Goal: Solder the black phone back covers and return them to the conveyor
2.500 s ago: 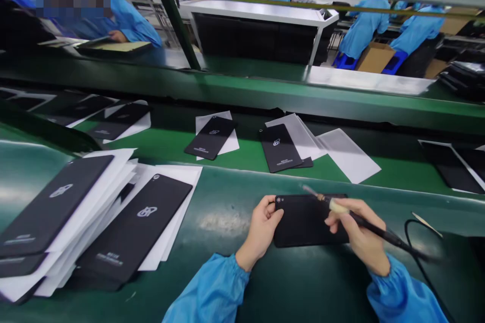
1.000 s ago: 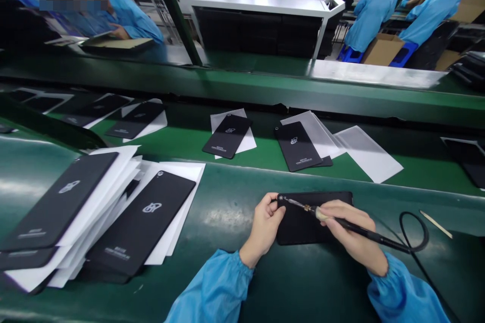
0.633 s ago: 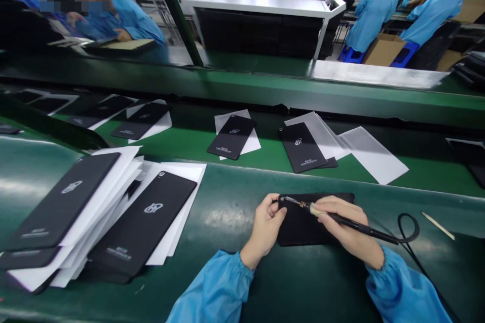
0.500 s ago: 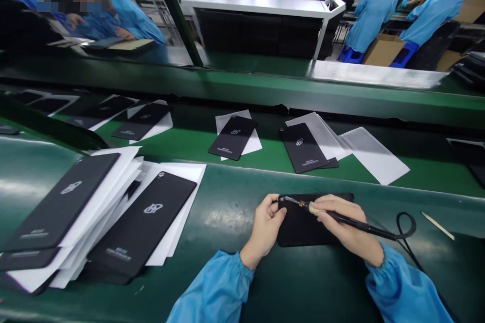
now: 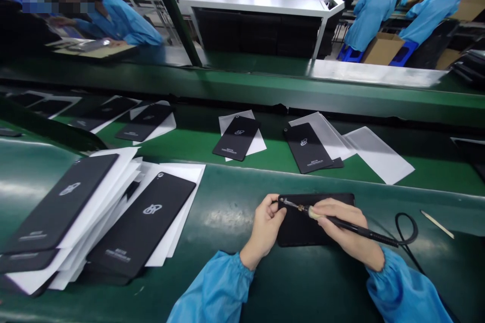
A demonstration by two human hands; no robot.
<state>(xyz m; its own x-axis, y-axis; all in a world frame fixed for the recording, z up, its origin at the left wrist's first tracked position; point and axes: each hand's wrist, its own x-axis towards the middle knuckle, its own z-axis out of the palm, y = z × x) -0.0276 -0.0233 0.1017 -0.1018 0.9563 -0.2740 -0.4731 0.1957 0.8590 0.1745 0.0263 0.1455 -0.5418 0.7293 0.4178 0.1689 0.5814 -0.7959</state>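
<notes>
A black tablet back cover (image 5: 303,231) lies flat on the green bench before me. My left hand (image 5: 265,227) pinches its upper left corner between thumb and fingers. In my right hand (image 5: 346,224) is a soldering iron (image 5: 377,236), held like a pen over the cover. Its metal tip points at the small round camera hole near that corner; whether it touches cannot be made out. The iron's black cord loops away to the right.
Stacked covers (image 5: 64,202) with white sheets between them stand at left, beside another pile (image 5: 147,222). A thin pale stick (image 5: 437,224) lies at right. Beyond, a green conveyor belt (image 5: 193,149) carries covers and sheets. A co-worker in a blue sleeve (image 5: 129,20) sits across.
Covers and sheets on the belt have shifted slightly to the right. The soldering iron has tilted a little, its back end lower. The co-worker across has moved their arms.
</notes>
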